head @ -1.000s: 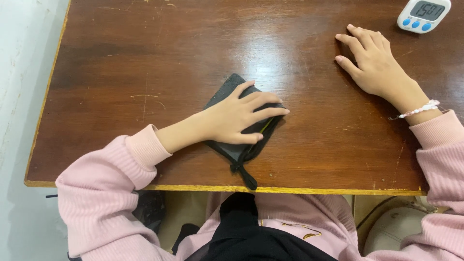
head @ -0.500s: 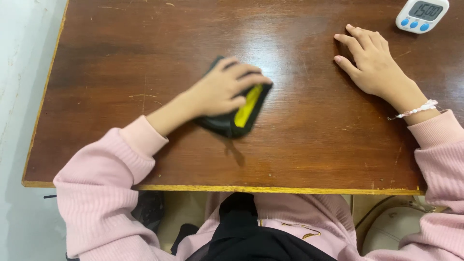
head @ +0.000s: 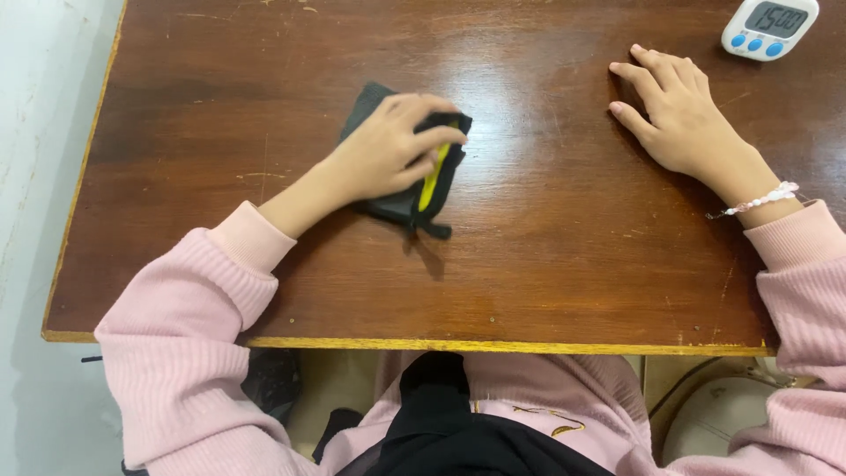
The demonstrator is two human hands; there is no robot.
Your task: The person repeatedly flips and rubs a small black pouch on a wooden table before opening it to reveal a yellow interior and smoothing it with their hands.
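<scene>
Scratched brown wooden table: left hand clamps dark grey fabric pouch with yellow lining, pinning it flat; right hand rests open, empty, near white digital timer.

wooden table | white timer, blue buttons, far right corner | white wall

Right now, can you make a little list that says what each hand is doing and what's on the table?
left hand: grips the dark pouch, fingers curled over its top edge
pouch: dark grey, yellow inside showing at the opening, a short tie hanging at its lower end
right hand: flat on the table, palm down, holding nothing
timer: white with blue buttons, far right corner, past the right hand
table: brown wood, scratched
</scene>
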